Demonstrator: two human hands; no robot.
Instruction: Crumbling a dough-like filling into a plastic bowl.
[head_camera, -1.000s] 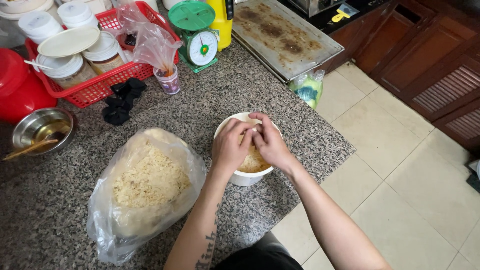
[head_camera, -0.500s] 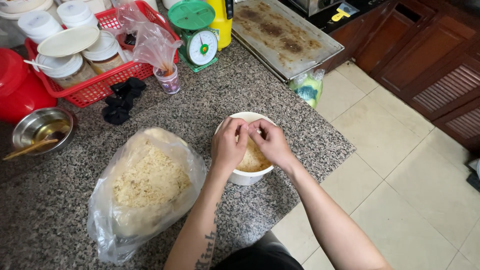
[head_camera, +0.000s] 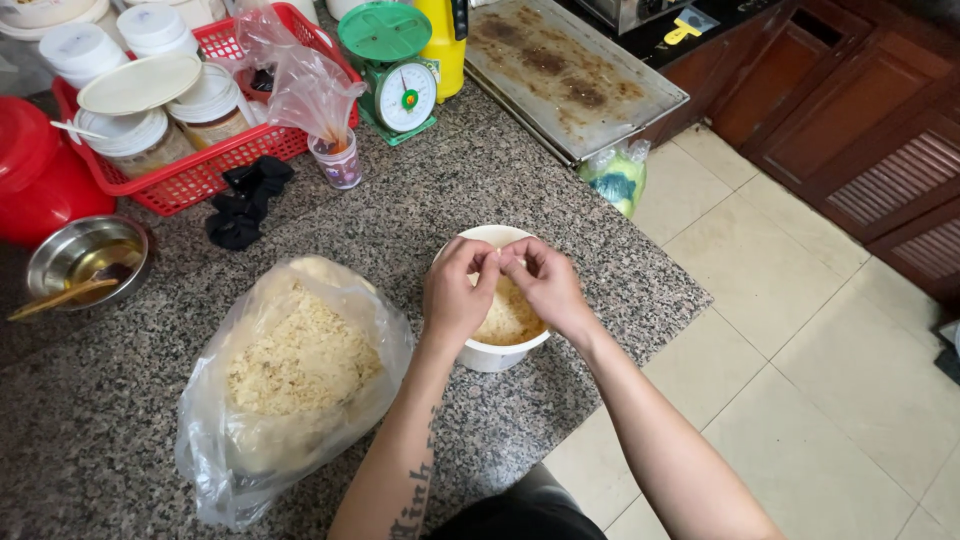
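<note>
A white bowl (head_camera: 497, 355) of pale shredded food (head_camera: 508, 318) stands on the granite counter (head_camera: 560, 240) near its front corner. My left hand (head_camera: 458, 293) and my right hand (head_camera: 545, 283) hover over the bowl with fingertips pinched together, touching each other above the food. A small bit of the shredded food seems pinched between them. To the left lies a large clear plastic bag (head_camera: 290, 380) full of the same shredded food.
A red basket (head_camera: 215, 170) of lidded tubs, a green kitchen scale (head_camera: 398, 70), a plastic cup with a bag (head_camera: 338, 160), a black cloth (head_camera: 245, 200), a red pot (head_camera: 40, 175), a steel bowl with spoon (head_camera: 85, 260) and a stained metal tray (head_camera: 570, 75) stand behind.
Both hands have lifted slightly from the food and drawn their fingertips together over the bowl's far side. The bowl and bag have not moved.
</note>
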